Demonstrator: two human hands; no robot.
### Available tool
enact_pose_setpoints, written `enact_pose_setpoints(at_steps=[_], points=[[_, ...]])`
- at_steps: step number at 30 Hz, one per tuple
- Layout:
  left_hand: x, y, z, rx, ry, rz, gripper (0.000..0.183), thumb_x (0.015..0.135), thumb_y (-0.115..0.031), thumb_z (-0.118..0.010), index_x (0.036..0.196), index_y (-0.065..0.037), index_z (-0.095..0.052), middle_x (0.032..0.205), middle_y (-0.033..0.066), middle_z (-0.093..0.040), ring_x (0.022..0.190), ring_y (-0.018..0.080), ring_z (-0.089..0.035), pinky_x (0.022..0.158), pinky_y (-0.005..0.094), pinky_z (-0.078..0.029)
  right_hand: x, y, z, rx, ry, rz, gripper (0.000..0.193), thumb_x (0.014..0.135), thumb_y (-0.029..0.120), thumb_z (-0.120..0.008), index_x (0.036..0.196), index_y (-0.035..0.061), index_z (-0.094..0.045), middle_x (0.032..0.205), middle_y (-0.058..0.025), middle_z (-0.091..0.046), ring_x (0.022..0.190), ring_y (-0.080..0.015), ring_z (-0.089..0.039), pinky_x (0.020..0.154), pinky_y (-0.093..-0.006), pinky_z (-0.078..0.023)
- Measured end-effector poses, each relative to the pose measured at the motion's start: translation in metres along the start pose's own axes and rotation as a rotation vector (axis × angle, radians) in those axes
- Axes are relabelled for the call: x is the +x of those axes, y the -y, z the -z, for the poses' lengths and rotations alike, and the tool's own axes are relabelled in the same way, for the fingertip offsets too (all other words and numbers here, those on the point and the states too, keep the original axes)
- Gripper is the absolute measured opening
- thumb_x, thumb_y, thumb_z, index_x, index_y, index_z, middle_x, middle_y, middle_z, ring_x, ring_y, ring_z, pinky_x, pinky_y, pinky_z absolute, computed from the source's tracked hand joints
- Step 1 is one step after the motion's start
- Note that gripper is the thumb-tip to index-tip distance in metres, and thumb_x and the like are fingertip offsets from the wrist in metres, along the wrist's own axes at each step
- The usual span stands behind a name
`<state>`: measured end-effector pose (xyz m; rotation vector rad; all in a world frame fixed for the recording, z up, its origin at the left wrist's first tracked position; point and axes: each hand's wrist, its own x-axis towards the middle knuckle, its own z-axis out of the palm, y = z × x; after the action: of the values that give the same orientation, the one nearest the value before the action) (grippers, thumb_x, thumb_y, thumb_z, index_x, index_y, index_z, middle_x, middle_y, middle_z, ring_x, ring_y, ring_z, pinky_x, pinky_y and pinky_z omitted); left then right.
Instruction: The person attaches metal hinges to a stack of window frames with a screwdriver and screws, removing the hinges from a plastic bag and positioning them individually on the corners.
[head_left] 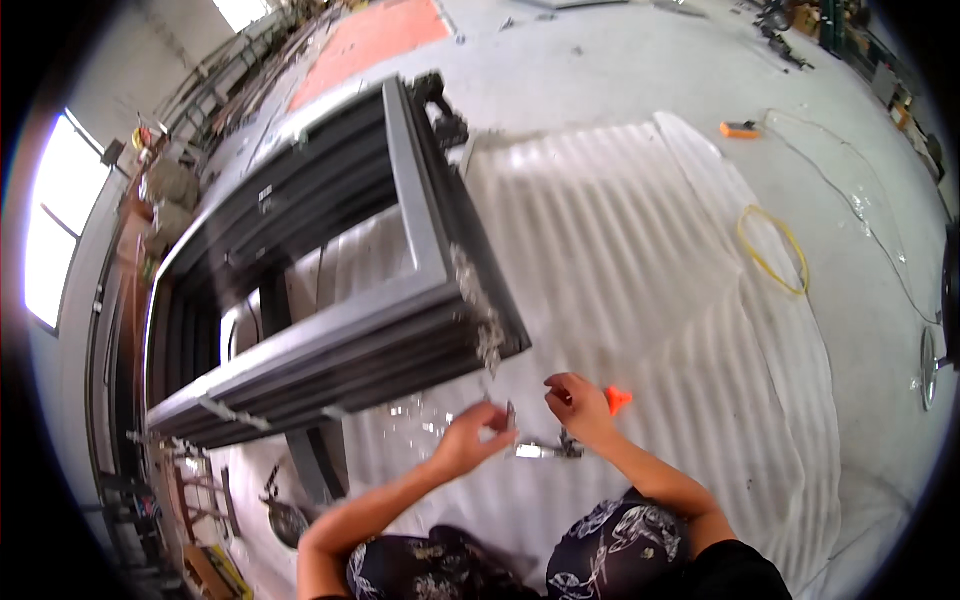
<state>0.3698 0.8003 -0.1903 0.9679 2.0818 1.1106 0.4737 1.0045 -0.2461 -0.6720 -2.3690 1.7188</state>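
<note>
A small metal piece (508, 415) is pinched between the fingertips of the left hand (468, 440), held upright just above a white corrugated sheet (640, 270) spread over the concrete floor (620, 70). The right hand (580, 405) is loosely curled just beside it, fingers half closed; whether anything is gripped in it cannot be told, though an orange object (618, 399) shows right behind its knuckles — touching or merely close, it cannot be said. Below and between the two hands a shiny metal fitting (545, 451) is seen lying on the sheet. A stack of dark grey window frames (330, 300) is laid flat to the upper left of the hands, its near corner close to them, with frayed wrapping hanging from that corner. A coil of yellow cord (772, 250) lies on the sheet's far right edge, and an orange tool (740, 129) rests on the floor beyond. Patterned dark trousers (610, 545) are visible at the lower edge.
</note>
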Motion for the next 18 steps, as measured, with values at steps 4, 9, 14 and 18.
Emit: enact_pose_setpoints(at_steps=[4,9,14,18], points=[[0.008,-0.023,-0.014,-0.005,-0.128,-0.155,0.024,0.08,-0.008,-0.077,0.101,-0.002,-0.065,0.096,0.0101,-0.065,0.083,0.0229,-0.065,0.075,0.0329,-0.053,-0.062,0.015,0.005,-0.121,0.072,0.139,0.048,0.082,0.015,-0.07,0.128,0.0095,-0.057,0.101,-0.0108,-0.065,0.086,-0.0277,-0.066,0.074,-0.0386,-0.053],[-0.009,-0.02,-0.039,0.01,-0.146,-0.183,0.026,0.08,-0.005,-0.075,0.104,-0.003,-0.066,0.098,0.0107,-0.066,0.084,0.0256,-0.066,0.074,0.0336,-0.054,-0.064,0.017,-0.015,-0.515,-0.017,0.409,0.06,0.075,0.019,-0.076,0.129,0.0066,-0.054,0.095,-0.0092,-0.061,0.081,-0.0279,-0.064,0.067,-0.0379,-0.054],[-0.002,-0.03,-0.036,0.043,-0.131,-0.233,0.026,0.084,-0.006,-0.071,0.109,-0.002,-0.066,0.106,0.0143,-0.067,0.091,0.0297,-0.066,0.078,0.0356,-0.054,-0.051,-0.005,-0.019,-0.458,-0.02,0.253,0.03,0.076,0.018,-0.075,0.098,0.0044,-0.06,0.086,-0.0087,-0.063,0.075,-0.0283,-0.065,0.063,-0.0381,-0.053],[-0.004,-0.01,-0.023,0.058,-0.299,-0.006,0.028,0.09,-0.008,-0.065,0.117,-0.003,-0.062,0.107,0.0128,-0.068,0.092,0.0253,-0.066,0.079,0.0342,-0.053,-0.046,-0.015,-0.011,0.019,-0.004,-0.003,0.02,0.08,0.008,-0.072,0.096,-0.0014,-0.063,0.076,-0.0096,-0.064,0.065,-0.0224,-0.065,0.059,-0.0334,-0.053]])
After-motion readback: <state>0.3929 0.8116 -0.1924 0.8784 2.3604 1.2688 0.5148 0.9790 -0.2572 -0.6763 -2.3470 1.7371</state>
